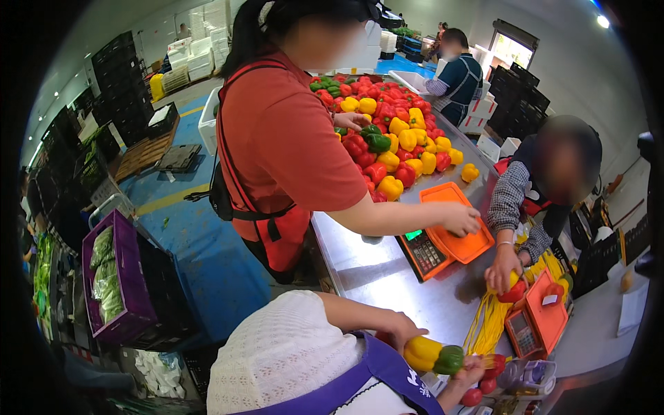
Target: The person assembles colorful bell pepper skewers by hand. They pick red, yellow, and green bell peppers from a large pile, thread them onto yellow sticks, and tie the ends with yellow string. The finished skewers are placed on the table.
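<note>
My left hand point(404, 330) is closed round a yellow bell pepper point(422, 353) in front of me, low in the view. A green bell pepper point(449, 360) sits end to end with it, and a bit of red shows behind my left hand. At the green pepper's far end my right hand point(469, 371) is closed, with yellow-orange netting point(494, 362) showing beside its fingers. Whether the netting wraps the peppers I cannot make out. Several red peppers point(490, 382) lie next to my right hand.
Yellow net strips point(486, 321) hang over the metal table point(370, 277). Beyond stand two orange scales point(432, 252) point(539, 318) and a heap of bell peppers point(394, 114). A co-worker in red point(290, 138) reaches across a scale; another co-worker point(508, 207) handles peppers at right. A purple crate point(124, 304) stands left.
</note>
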`<state>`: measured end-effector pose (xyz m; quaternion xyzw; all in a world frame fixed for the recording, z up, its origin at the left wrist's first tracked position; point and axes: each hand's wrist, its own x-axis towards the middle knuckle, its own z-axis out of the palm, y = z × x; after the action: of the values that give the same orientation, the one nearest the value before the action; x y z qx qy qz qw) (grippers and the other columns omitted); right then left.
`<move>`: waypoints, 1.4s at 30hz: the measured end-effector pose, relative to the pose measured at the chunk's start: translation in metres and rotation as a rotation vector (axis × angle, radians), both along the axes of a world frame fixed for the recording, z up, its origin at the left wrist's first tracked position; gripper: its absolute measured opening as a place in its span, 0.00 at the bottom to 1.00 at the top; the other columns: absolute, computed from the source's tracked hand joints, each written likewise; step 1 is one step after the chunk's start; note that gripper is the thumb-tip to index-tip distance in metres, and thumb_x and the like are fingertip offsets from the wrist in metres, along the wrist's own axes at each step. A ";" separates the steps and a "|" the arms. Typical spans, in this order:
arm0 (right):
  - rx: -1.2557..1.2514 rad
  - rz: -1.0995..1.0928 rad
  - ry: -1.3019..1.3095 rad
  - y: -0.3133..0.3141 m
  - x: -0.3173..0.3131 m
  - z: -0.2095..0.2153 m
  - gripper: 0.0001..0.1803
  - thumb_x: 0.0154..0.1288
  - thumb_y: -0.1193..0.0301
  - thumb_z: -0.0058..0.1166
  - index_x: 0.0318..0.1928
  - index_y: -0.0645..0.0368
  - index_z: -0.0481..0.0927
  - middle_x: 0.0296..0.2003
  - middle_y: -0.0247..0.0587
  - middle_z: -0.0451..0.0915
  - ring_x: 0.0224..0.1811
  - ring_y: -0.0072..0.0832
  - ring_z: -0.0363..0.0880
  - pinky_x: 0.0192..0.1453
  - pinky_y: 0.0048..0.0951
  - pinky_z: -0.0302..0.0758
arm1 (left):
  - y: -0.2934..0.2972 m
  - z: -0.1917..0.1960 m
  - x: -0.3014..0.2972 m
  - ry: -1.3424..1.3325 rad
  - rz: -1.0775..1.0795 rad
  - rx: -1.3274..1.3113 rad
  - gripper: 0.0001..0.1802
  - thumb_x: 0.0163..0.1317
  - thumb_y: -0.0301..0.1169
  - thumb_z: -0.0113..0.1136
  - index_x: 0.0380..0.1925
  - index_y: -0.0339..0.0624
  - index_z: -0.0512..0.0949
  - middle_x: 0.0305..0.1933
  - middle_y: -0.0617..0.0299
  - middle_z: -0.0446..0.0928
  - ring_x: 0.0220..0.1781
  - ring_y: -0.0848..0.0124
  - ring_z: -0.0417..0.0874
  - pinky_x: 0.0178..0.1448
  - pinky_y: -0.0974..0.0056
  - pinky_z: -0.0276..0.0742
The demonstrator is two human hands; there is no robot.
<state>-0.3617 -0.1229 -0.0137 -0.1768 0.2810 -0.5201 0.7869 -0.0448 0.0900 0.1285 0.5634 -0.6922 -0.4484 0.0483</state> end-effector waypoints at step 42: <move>-1.612 0.141 0.984 0.204 0.150 0.289 0.08 0.53 0.81 0.54 0.33 0.60 0.69 0.31 0.42 0.71 0.34 0.35 0.71 0.41 0.30 0.68 | -0.015 0.081 -0.024 1.065 -0.232 -0.370 0.25 0.52 0.29 0.66 0.53 0.44 0.73 0.54 0.54 0.74 0.60 0.61 0.75 0.61 0.60 0.68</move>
<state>-0.2117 0.0808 0.2754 -0.8831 0.1261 -0.3761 0.2506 -0.0687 0.0752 0.2095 0.1623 -0.6968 -0.5440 0.4384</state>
